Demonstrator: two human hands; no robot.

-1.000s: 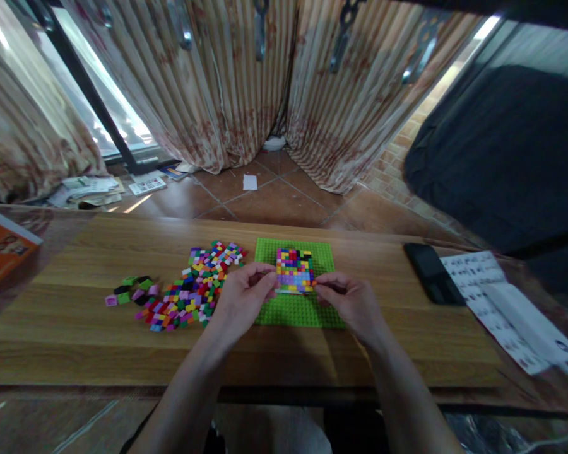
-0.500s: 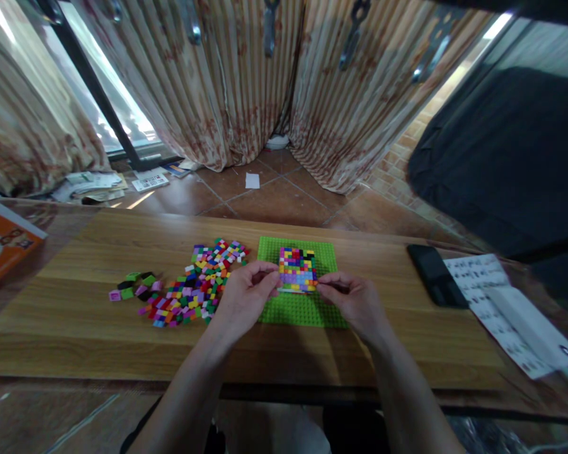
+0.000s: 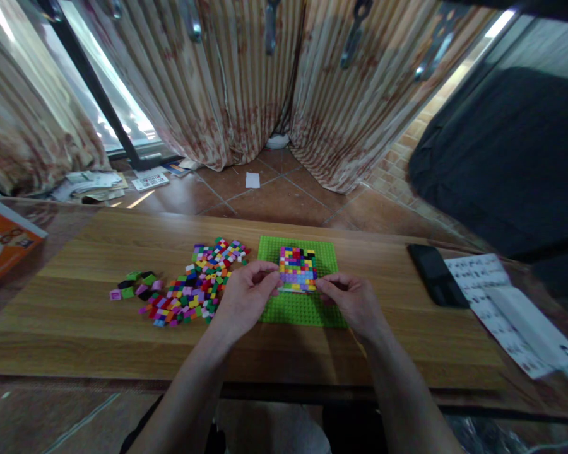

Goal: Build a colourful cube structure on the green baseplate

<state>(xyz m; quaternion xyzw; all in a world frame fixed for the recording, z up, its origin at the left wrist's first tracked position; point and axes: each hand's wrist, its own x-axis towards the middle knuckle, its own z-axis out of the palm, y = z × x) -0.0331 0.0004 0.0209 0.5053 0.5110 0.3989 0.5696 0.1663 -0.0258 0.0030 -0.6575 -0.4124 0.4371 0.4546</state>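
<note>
A blocky build of small multicoloured toy bricks [image 3: 297, 268] sits on a green studded baseplate [image 3: 307, 312]. My left hand [image 3: 252, 291] is at its left side, thumb and index finger brought together at the near left corner. On the opposite side, my right hand [image 3: 351, 299] has thumb and fingertips closed at the near right edge. Both sets of fingertips touch the build, and they partly hide its side edges. A light strip shows along its front edge. Left of the baseplate, loose bricks [image 3: 194, 293] lie heaped close to my left hand.
Several larger green, black and pink bricks [image 3: 133, 285] lie at the left on the wooden table [image 3: 76, 334]. Toward the right are a black phone [image 3: 436, 276] and a printed sheet [image 3: 483, 290] with a white object on it. An orange-and-white box [image 3: 7, 246] is at far left.
My right hand's fingers have shifted slightly and drawn a little closer together at the build's right edge. My left hand and the bricks look the same.
</note>
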